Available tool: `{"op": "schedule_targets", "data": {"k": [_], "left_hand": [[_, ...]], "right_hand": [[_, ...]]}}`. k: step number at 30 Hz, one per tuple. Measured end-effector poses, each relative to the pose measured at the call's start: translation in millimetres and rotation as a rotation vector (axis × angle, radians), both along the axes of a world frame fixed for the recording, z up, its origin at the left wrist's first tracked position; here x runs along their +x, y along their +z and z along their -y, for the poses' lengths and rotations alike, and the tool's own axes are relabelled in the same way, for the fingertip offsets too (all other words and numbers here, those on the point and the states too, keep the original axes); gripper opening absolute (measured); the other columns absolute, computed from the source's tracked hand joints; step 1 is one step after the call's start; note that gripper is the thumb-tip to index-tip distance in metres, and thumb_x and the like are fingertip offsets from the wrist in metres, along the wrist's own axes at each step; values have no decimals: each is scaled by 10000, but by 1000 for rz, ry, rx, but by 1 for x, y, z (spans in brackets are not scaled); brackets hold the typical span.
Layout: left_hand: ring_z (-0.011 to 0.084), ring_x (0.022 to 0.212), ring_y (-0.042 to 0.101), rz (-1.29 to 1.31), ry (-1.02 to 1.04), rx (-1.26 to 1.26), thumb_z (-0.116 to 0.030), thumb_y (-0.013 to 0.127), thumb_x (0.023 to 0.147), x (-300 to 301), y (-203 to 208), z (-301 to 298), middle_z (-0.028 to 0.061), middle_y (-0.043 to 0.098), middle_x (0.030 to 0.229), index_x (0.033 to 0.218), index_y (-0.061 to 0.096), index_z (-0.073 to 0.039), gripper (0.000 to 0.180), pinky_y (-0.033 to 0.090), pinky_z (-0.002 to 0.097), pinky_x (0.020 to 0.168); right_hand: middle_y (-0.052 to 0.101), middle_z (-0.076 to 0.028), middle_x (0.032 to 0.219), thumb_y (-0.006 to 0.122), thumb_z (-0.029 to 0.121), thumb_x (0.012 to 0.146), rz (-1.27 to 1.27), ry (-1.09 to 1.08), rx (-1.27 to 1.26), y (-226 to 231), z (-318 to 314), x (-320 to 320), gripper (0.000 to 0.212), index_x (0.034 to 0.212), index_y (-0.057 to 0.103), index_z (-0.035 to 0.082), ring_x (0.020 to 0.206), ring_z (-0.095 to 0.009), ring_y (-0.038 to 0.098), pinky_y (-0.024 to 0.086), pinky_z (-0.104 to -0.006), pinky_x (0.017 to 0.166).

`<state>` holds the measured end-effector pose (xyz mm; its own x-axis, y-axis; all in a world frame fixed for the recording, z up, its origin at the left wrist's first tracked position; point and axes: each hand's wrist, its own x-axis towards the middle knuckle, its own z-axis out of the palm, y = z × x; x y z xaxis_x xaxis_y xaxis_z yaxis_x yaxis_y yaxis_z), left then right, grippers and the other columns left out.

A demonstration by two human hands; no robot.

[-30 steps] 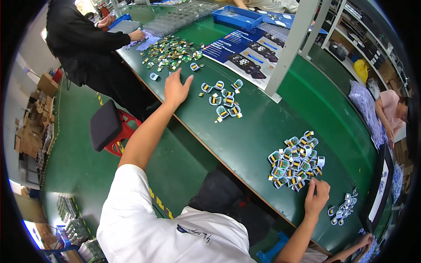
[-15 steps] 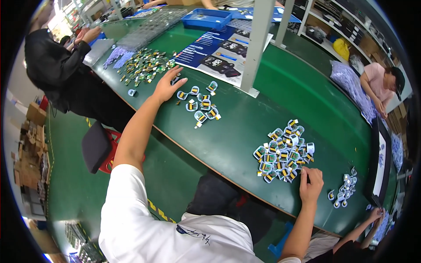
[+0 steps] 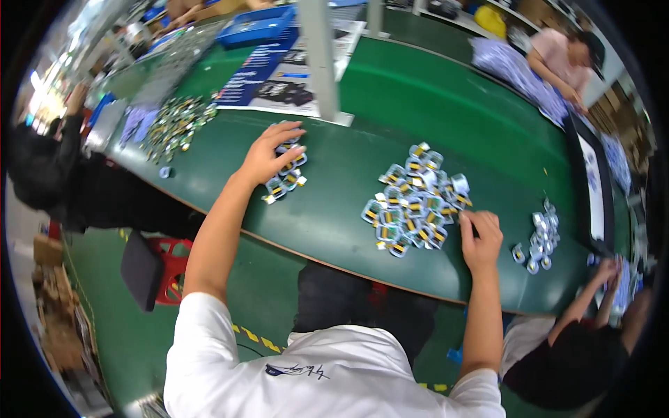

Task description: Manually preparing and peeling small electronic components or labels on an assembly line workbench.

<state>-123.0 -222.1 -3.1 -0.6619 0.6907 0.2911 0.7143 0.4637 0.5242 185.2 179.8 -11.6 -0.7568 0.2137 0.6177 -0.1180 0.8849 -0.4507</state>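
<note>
My left hand (image 3: 273,155) lies over a small cluster of white plastic housings (image 3: 277,187), each fitted with a green board and a yellow-and-black part. Its fingers are stretched and the thumb is apart; the palm and fingers hide part of the cluster. My right hand (image 3: 482,238) rests by the right edge of a larger pile of the same housings (image 3: 411,209). Its fingers are curled in, with the fingertips close to the pile; whether anything sits inside them is hidden.
On the green table (image 3: 334,209), loose small circuit boards (image 3: 178,125) lie far left near a blue tray (image 3: 256,26) and printed sheets (image 3: 279,76). A metal post (image 3: 320,63) stands behind. White parts (image 3: 542,240) and a black-framed box (image 3: 592,181) are right. Co-workers sit around.
My left hand has swept toward me and right, covering the small cluster, whose housings are now bunched closer together. My right hand stays beside the large pile. The view has shifted.
</note>
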Motion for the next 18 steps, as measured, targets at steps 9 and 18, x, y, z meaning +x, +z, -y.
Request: {"op": "schedule_targets", "data": {"k": [9,18], "left_hand": [[344,1423,529,-26,40,85,-310,751,942,67,-10,-108,162,650,1441,1309,719,-51,451,358,482,1222],[328,1312,616,27,35,233,-296,789,926,97,-18,-206,161,706,1344,1272,738,-53,426,455,436,1134]], "right_hand": [[756,-123,929,737,205,953,101,-130,-34,25,-55,-63,184,1000,770,29,825,-287,710,536,-387,779],[767,-153,886,760,300,934,364,-55,-311,11,-62,-68,304,1006,789,7,804,-282,738,572,-383,758]]}}
